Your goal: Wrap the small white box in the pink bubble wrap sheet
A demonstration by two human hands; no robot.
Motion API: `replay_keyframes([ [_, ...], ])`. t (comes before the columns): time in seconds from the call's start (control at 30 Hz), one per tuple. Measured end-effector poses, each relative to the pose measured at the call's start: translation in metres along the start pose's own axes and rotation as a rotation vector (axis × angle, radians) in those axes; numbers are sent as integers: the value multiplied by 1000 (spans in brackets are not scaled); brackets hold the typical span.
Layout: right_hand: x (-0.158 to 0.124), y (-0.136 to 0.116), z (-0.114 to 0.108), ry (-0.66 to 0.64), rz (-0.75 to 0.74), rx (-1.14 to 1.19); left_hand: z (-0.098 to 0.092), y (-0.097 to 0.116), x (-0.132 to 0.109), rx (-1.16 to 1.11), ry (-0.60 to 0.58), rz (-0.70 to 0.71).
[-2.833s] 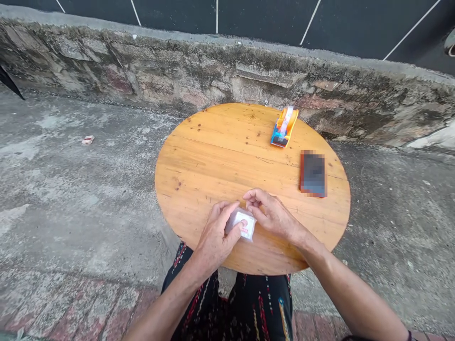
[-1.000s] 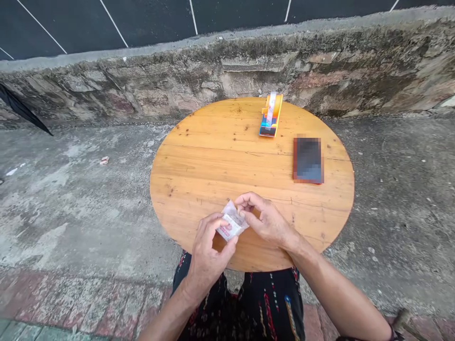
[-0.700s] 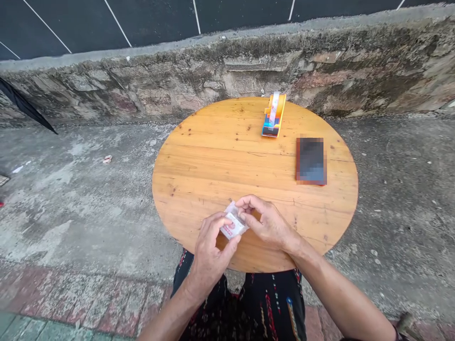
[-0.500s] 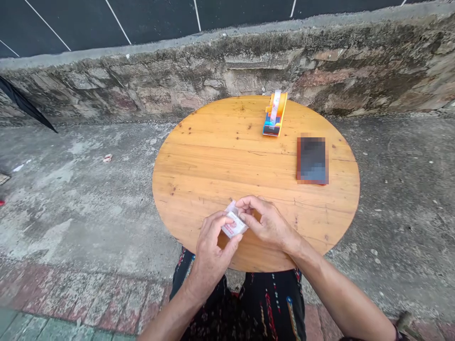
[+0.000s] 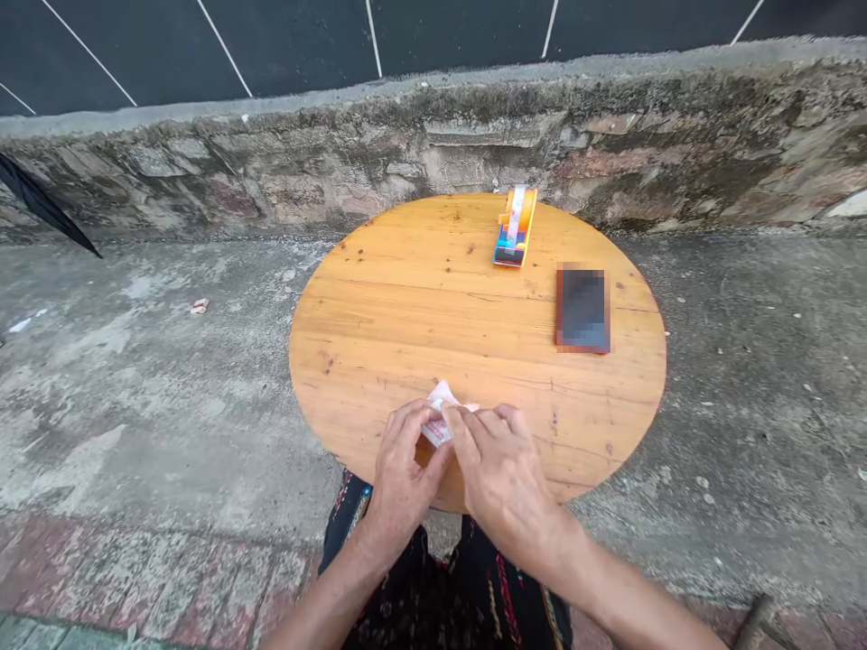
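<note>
A small white packet with red print (image 5: 437, 431) lies between my hands near the close edge of the round wooden table. My left hand (image 5: 405, 460) grips its left side, thumb below and fingers on top. Over its right part, my right hand (image 5: 501, 469) has its fingers bent down and pressed on the packet, hiding much of it. A thin whitish corner of the wrapper (image 5: 442, 391) sticks out beyond the fingertips.
On the wooden table (image 5: 379, 334) stands a yellow and blue tape dispenser (image 5: 516, 226) at the far side. A dark, blurred-out rectangular object (image 5: 583, 311) lies to the right. Behind runs a low stone wall (image 5: 304, 171); a folded black umbrella (image 5: 47, 206) shows at left.
My right hand has turned over and moved down onto the packet, covering more of it. My left hand keeps its hold. The view has shifted slightly.
</note>
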State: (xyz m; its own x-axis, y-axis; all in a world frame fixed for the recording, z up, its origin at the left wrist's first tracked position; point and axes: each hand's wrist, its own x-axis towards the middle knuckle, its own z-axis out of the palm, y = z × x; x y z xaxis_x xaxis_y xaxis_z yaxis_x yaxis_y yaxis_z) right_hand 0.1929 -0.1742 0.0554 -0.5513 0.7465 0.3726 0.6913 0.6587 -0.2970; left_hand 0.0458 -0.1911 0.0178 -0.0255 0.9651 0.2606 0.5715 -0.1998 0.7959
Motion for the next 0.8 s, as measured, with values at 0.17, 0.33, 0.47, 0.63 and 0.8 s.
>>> replay_keyframes([
  [0.17, -18, -7, 4, 101, 105, 72, 2, -4, -7, 23, 62, 38],
  [0.33, -34, 10, -2, 159, 283, 208, 3, -3, -10, 49, 88, 57],
  [0.47, -33, 15, 5, 121, 337, 243, 3, -2, -10, 63, 81, 62],
  [0.63, -23, 8, 14, 122, 274, 306, 3, -1, -10, 77, 74, 55],
  [0.8, -18, 5, 20, 88, 257, 289, 4, -2, -9, 85, 65, 46],
])
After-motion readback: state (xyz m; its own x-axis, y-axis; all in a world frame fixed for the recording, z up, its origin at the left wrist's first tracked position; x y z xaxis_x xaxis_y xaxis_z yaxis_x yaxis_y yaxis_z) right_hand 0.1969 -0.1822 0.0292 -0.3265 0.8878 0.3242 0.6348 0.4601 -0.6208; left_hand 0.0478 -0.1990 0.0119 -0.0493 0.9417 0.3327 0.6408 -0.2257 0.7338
